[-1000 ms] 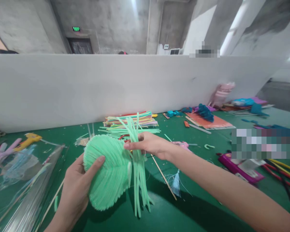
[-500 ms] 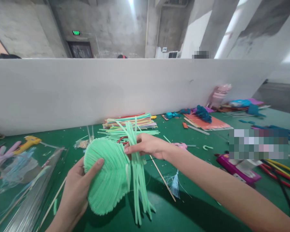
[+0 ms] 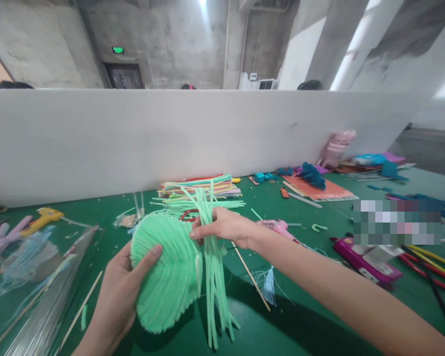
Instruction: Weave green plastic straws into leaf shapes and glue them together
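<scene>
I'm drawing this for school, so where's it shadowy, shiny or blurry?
Head view: dark shadow on the smooth green tabletop below the bare right forearm; head view: white glare high on the grey concrete wall; head view: square pixel blurring above the long purple object.

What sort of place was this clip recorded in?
Probably a craft workshop: a pile of colored fuzzy stems and what looks like a yellow glue gun lie on the green table, with a bare concrete wall beyond the pale partition.
</scene>
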`<state>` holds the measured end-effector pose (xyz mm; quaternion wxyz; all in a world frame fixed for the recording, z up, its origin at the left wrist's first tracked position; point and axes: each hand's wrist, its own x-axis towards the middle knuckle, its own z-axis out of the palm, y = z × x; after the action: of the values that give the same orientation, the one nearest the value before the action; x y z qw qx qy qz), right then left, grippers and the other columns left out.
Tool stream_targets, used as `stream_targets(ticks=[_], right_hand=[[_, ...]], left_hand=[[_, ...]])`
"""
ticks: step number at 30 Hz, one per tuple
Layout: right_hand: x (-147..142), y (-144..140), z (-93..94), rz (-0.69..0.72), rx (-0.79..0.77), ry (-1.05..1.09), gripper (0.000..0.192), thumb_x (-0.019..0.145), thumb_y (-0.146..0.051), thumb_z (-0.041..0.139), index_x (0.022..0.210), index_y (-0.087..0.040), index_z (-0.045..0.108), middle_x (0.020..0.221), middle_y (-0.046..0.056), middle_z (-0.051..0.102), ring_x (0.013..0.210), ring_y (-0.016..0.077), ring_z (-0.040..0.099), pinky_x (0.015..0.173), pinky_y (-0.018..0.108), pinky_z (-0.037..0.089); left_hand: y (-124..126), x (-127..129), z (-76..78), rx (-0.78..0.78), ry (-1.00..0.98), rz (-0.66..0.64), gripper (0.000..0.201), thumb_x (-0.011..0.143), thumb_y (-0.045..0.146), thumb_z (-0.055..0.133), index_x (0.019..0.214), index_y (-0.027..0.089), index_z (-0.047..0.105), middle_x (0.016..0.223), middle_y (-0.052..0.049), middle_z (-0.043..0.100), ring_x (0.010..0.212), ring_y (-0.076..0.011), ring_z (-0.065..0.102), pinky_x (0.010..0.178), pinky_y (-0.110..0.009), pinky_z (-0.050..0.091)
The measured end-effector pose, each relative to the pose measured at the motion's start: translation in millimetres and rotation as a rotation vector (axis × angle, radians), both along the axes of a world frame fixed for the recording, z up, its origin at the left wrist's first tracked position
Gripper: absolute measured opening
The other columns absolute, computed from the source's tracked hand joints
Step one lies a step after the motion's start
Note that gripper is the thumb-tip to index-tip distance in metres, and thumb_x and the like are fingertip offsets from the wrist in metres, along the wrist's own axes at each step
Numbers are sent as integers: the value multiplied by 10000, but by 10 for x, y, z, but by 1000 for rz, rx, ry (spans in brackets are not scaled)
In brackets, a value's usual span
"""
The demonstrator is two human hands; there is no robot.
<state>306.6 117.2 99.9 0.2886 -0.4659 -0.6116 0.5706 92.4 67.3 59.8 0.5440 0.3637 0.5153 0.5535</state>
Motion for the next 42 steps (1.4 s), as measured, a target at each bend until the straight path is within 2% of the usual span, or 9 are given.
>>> stream_targets(ticks=[5,10,15,21,26,29,34,38,42], right_hand=[[53,-3,6,-63,-39,59,280,624,-345,840,826,-188,726,818,10,701,668,93,547,549,213,365],[31,24,-23,-84,2,61,361,630,-434,841,826,-159,715,801,33,682,652,101,524,529,221,356],[-25,56,-77,-6,-17,98,389,636,-477,831,826,-163,702,731,22,650,680,131,555,583,241,403],[-14,51,-59,-24,-13,90,285,624,-364,849,774,-172,702,747,14,657,711,131,565,621,242,425],[54,-19,8,0,-104,99,339,648,-246,808,964,-192,696,927,30,691,807,136,616,620,226,458],[85,-42,-15,28,-112,123,372,652,-194,780,1012,-203,690,986,27,691,859,135,632,660,225,478],[56,-31,-97,15,-55,129,357,632,-221,796,968,-191,681,905,24,697,815,144,639,702,257,497],[-11,-42,-100,-5,-58,173,263,609,-189,797,822,-201,642,758,-18,655,722,129,621,677,256,489],[-38,-67,-91,-26,-78,155,270,556,-160,820,711,-199,602,659,-42,603,630,108,570,627,244,476]], left_hand=[[4,-41,-17,-44,-13,2,702,555,372,878,1188,193,634,846,-67,769,708,-292,735,624,-387,613],[-26,-23,3,-50,-12,-32,610,565,372,874,1101,178,657,843,-78,772,706,-300,737,636,-397,614],[-57,29,50,-45,-1,-42,550,574,373,870,1041,167,665,820,-79,774,693,-298,738,627,-386,613],[-51,32,65,-70,-37,-52,605,572,350,871,1112,170,666,820,-84,774,716,-309,741,628,-400,617],[-10,-15,41,-73,-34,-18,635,568,348,876,1138,174,657,835,-88,774,705,-308,740,626,-403,616],[-5,-37,32,-68,-26,-22,628,587,356,867,1149,181,645,844,-88,774,711,-307,739,623,-405,614],[-16,-33,20,-47,-4,-35,581,598,369,859,1102,168,651,825,-82,772,697,-294,738,622,-385,611],[-34,2,11,-31,-2,-55,605,591,376,860,1125,178,655,849,-80,775,725,-299,739,622,-377,609],[-54,33,24,-23,-31,-81,632,582,377,863,1149,190,656,877,-81,778,770,-299,739,639,-361,605]])
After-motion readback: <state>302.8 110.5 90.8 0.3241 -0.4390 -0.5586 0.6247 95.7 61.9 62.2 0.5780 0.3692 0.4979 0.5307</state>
